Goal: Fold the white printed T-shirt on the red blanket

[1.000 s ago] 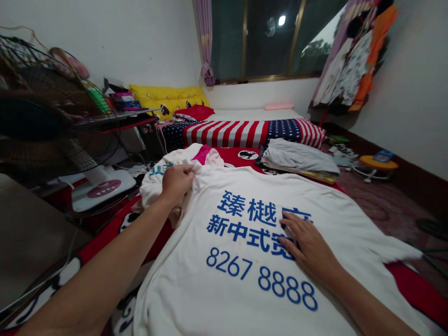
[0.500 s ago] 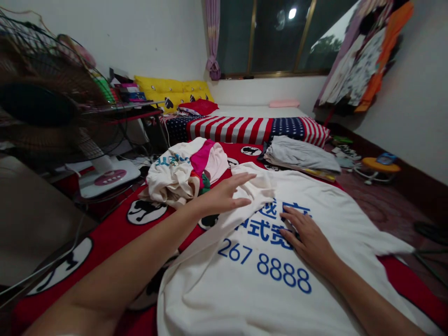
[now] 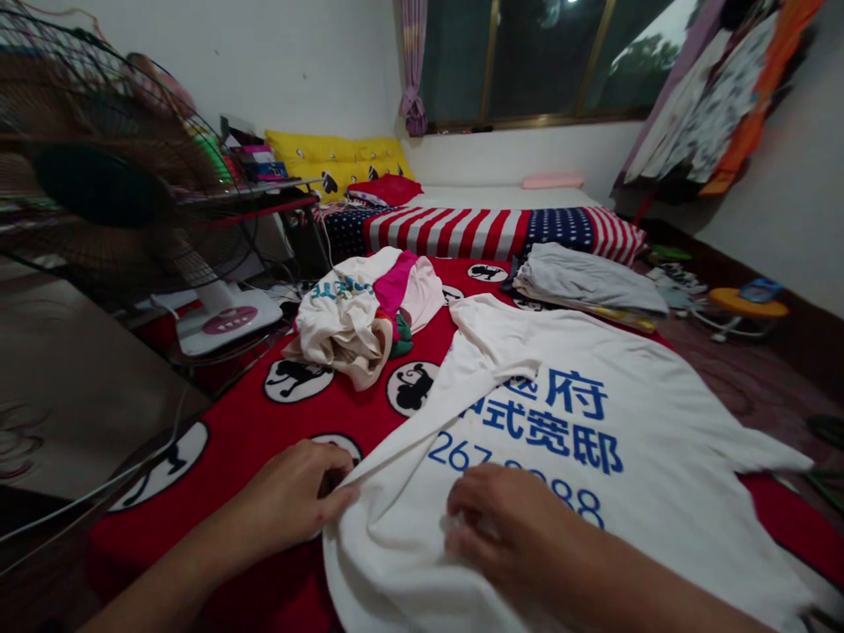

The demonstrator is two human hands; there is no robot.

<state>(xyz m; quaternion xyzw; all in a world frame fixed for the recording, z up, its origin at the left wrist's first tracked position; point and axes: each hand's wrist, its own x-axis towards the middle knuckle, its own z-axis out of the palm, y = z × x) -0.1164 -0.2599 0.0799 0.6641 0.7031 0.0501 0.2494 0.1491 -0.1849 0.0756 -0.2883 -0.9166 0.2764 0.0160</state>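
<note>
A white T-shirt (image 3: 659, 387) with blue characters and digits lies spread in front of me, its left side folded inward with a sleeve across the print. My left hand (image 3: 300, 492) is at the shirt's lower left edge, thumb tip over the fabric. A gap shows between that thumb and the bent fingers. Over the lower part of the shirt is my right hand (image 3: 511, 527), slightly blurred, its fingers loosely curled and apart, with no cloth visibly gripped. It covers some of the digits. Underneath lies a red cover (image 3: 264, 440) with black-and-white round patches.
A crumpled clothes pile (image 3: 356, 312) lies beyond my left hand, and folded grey clothes (image 3: 584, 277) lie at the back right. A standing fan (image 3: 228, 316) is at the left. Behind is a bed with a striped, starred cover (image 3: 454, 233). An orange stool (image 3: 748, 301) stands at the right.
Both hands have come back toward me, the left from the folded sleeve to the shirt's lower left edge, the right from the characters to below the digits. The view has shifted slightly.
</note>
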